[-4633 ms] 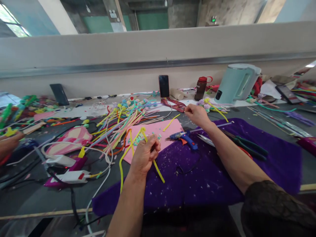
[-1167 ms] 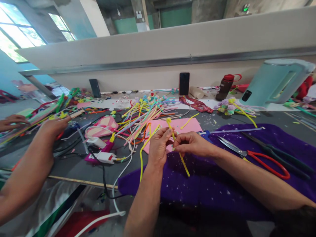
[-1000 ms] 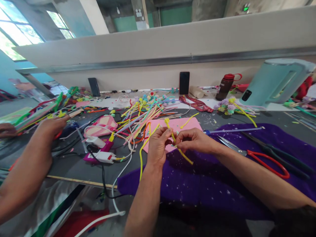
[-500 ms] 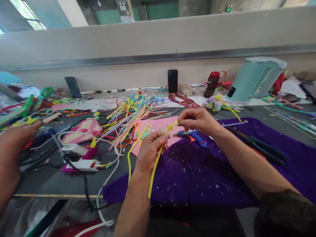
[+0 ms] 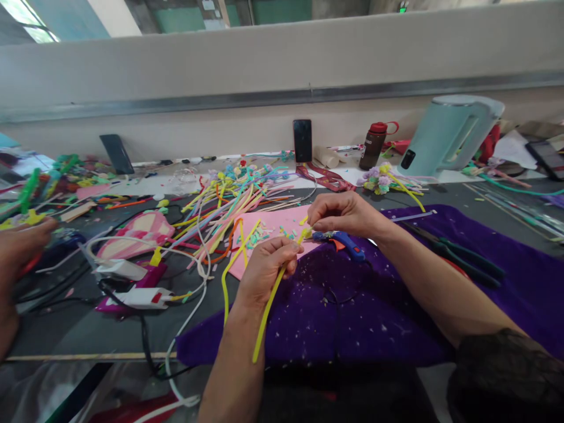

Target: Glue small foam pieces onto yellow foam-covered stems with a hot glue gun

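Note:
My left hand [image 5: 269, 264] pinches a yellow pipe cleaner [image 5: 268, 314], whose long tail hangs down along my forearm. At its upper end is a small yellow knot or curl, and my right hand [image 5: 337, 214] has its thumb and fingertips closed there. Beneath the hands lie a pink sheet [image 5: 288, 220] with small colored bits on it and a purple cloth [image 5: 304, 317] with white specks. A blue glue gun [image 5: 352, 247] rests just below my right hand. More yellow pipe cleaners [image 5: 225, 288] lie left of my left hand.
A pile of colored pipe cleaners [image 5: 238, 205] lies behind the hands. Pliers [image 5: 467, 255] are at right, with a kettle [image 5: 449, 138], a bottle [image 5: 372, 147] and a phone [image 5: 302, 141] behind. White plugs [image 5: 145, 296] and cables lie left, near another person's hand [image 5: 26, 247].
My right hand has moved in toward my left, and its fingertips are now at the yellow knot. The whole view has shifted slightly.

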A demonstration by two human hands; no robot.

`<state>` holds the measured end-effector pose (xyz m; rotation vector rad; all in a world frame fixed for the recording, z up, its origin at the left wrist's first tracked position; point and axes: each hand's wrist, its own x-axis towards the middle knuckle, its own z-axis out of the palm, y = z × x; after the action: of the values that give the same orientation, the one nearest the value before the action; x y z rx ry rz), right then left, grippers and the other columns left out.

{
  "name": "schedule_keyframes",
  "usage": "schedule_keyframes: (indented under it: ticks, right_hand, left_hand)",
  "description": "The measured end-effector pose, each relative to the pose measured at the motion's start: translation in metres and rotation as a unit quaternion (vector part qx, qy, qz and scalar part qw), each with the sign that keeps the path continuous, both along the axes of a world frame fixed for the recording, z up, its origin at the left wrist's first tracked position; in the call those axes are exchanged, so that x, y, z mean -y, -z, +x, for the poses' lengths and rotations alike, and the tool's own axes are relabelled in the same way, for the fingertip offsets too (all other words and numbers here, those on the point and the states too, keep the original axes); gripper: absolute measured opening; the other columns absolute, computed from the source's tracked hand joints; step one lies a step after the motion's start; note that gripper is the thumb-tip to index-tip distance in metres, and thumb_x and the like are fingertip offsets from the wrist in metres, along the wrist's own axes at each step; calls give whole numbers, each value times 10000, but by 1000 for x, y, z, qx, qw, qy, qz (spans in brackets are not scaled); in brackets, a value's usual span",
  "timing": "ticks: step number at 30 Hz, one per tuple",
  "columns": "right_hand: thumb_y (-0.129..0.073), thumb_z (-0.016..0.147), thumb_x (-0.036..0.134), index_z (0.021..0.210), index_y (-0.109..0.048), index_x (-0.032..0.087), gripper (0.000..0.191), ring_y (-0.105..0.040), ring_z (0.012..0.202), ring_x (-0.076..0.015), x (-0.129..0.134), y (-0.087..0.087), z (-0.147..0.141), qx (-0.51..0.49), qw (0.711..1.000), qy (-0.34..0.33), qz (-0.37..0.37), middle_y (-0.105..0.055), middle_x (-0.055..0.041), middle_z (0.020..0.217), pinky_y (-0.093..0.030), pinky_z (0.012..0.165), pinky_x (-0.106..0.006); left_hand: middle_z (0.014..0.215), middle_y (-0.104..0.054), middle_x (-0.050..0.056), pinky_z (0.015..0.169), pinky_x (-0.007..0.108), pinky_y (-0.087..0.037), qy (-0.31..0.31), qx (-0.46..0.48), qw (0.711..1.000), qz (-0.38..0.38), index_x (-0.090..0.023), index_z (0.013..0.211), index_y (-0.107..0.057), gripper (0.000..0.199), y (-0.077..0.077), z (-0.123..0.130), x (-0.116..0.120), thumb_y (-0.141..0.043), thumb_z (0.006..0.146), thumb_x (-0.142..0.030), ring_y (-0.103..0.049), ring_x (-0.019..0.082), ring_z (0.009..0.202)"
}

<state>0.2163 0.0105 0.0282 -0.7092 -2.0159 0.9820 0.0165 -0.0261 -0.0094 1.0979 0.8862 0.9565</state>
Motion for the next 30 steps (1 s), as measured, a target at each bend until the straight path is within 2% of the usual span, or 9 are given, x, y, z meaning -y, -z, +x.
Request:
schedule_keyframes:
  ticks: [5, 12, 24, 27, 30]
  right_hand:
    - [-612, 753, 218, 742, -628, 143, 78, -546, 745, -120, -2, 1, -1, 38, 996, 6, 77, -585, -33, 808, -436, 667, -254]
    - [-592, 769, 176, 740, -617, 125, 64, -543, 767, -119, -1, -2, -2, 67, 990, -11, 125, -574, -40, 816, -436, 700, -267]
    - [-598, 768, 165, 762, -636, 134, 49, -547, 792, -123, -3, -1, 0, 91, 985, -16, 144, -561, -44, 859, -440, 677, -257]
    - [-621, 753, 176, 768, -657, 136, 57, -555, 790, -127, -3, 1, -1, 78, 988, -3, 136, -568, -47, 859, -444, 653, -251]
    - [-634, 748, 207, 788, -680, 158, 80, -561, 795, -127, -3, 2, -1, 50, 991, 3, 120, -583, -38, 844, -459, 693, -266]
  left_hand:
    - [405, -468, -38, 379, 170, -257, 6, -17, 1000, 11, -136, 634, -611, 132, 0, 0, 0, -614, 699, -250, -381, 48, 367]
    - [401, -468, -43, 388, 173, -253, 1, -28, 1000, 13, -133, 627, -606, 130, 1, 1, 0, -623, 690, -246, -382, 46, 373]
    - [415, -473, -40, 393, 166, -259, 7, -32, 999, 22, -129, 645, -615, 129, 1, 1, 0, -617, 702, -244, -384, 41, 384]
    - [410, -470, -40, 390, 166, -256, 9, -28, 999, 20, -126, 644, -615, 125, 1, 1, 0, -618, 697, -239, -383, 41, 379]
    - [409, -471, -40, 388, 166, -255, 7, -21, 1000, 13, -124, 658, -619, 118, 0, 1, 0, -615, 700, -235, -381, 41, 374]
